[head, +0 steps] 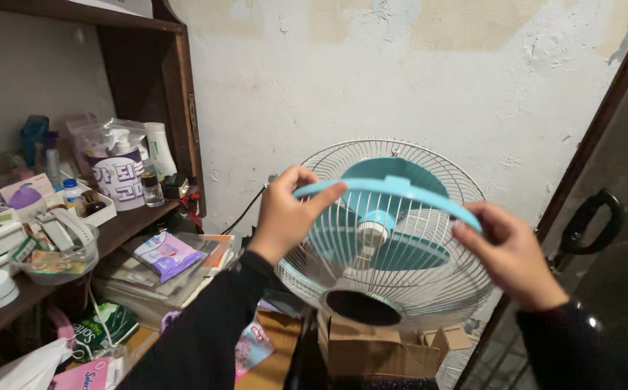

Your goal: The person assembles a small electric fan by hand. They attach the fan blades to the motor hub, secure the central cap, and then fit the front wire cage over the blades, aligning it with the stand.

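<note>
I held the light blue plastic ring (393,191) at both ends, my left hand (285,214) pinching its left end between thumb and fingers and my right hand (510,253) closed on its right end, so that it arched level just in front of the fan (386,238). Gripping it at two opposite points probably kept the thin band from flexing or twisting. The fan's white wire guard (328,278) stood tilted slightly back against the cracked white wall (400,72), its teal blades (408,253) visible through the wires, and it rested above an open brown cardboard box (372,350). To my left, the dark wooden shelf (133,224) was crowded: a clear pouch with a white and purple label (117,173) stood toward the back, a white tube (159,148) upright beside it, a small dark-capped bottle (151,189) in front. A flat purple and white packet (166,253) lay on stacked papers lower down, and a green soft pack (105,328) sat below that. A dark door handle (588,220) curved at my right.
</note>
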